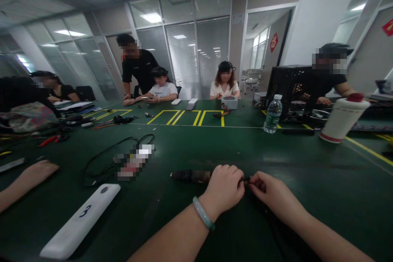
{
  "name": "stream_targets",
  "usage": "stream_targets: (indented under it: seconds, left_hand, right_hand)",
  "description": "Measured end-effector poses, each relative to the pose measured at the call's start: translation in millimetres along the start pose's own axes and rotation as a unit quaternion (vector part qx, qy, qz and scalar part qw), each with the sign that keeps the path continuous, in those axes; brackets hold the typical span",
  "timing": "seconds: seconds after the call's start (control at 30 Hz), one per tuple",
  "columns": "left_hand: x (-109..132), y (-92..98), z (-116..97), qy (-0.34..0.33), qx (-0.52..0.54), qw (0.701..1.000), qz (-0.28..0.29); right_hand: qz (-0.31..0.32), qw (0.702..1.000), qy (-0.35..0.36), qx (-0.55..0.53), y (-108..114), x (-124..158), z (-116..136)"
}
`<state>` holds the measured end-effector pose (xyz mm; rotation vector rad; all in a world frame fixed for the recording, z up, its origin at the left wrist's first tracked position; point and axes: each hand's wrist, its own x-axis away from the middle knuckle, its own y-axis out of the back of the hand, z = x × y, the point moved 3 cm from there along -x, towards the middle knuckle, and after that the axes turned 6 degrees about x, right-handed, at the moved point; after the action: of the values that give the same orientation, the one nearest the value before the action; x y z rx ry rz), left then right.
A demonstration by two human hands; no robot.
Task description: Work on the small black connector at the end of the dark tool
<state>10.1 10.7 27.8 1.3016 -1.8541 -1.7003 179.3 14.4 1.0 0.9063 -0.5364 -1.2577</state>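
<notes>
My left hand (225, 188) is closed in a fist around a dark, stubby tool or handle (190, 176) that lies on the green table (215, 147) and sticks out to the left. A pale green bangle (203, 213) sits on that wrist. My right hand (270, 192) pinches something small and dark right at the left fist; what it is I cannot make out. The two hands touch at the fingertips.
A white bar marked "3" (81, 221) lies front left, near a black cable loop (104, 163). Another person's hand (33, 174) rests at the left edge. A water bottle (272, 114) and white cup (342, 118) stand further back. Several people sit around the table.
</notes>
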Motion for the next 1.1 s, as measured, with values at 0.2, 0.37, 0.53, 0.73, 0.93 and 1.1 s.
stream_targets:
  seconds: [0.2,0.37,0.53,0.73,0.93,1.1]
  left_hand:
    - [6,3.7,-4,0.003,0.014,1.000,0.016]
    - [6,7.8,3,-0.006,0.034,0.999,0.031]
    - [3,2.8,11,0.046,0.057,0.997,0.028]
    - [-3,-0.9,10,0.004,0.079,0.996,0.035]
    - [-8,2.3,10,-0.021,0.073,0.996,0.055]
    - [-8,4.9,13,-0.037,0.067,0.994,0.080]
  right_hand:
    - [0.023,0.999,0.004,-0.036,-4,0,-8]
    - [0.035,0.999,0.004,-0.026,-3,1,-9]
    - [0.029,0.999,-0.003,-0.041,3,1,-2]
    - [0.018,0.998,-0.017,-0.059,4,1,-4]
    - [0.009,0.999,-0.008,-0.042,0,1,-6]
    - [0.012,0.999,-0.008,-0.042,2,4,-2]
